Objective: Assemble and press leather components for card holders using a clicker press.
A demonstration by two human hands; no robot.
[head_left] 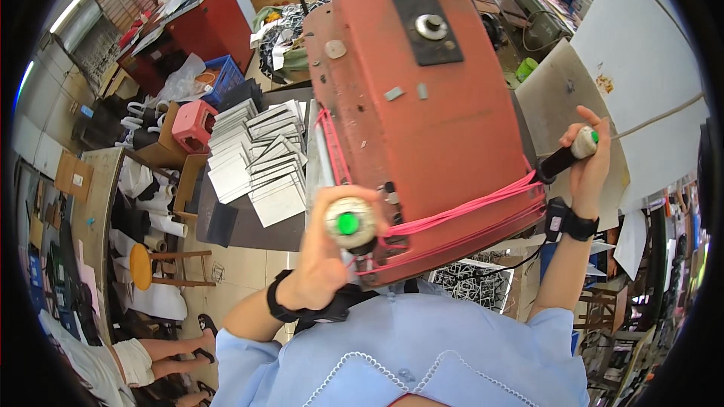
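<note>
A large red press arm (445, 128) fills the middle of the view, with pink cord (467, 207) wound round its near end. At its near left corner my left hand (320, 252) is closed round a handle (351, 222) topped by a pale knob with a green button. My right hand (592, 181) holds the dark right handle (559, 162), whose pale end also has a green button; some of its fingers stick out past the handle. What lies beneath the press arm is hidden.
Stacks of white rectangular sheets (264, 154) lie on the dark table left of the press. A pink stool (194, 126) and a blue crate (224, 79) stand beyond. A wooden stool (141, 267) and another person's legs (166, 358) are at the lower left.
</note>
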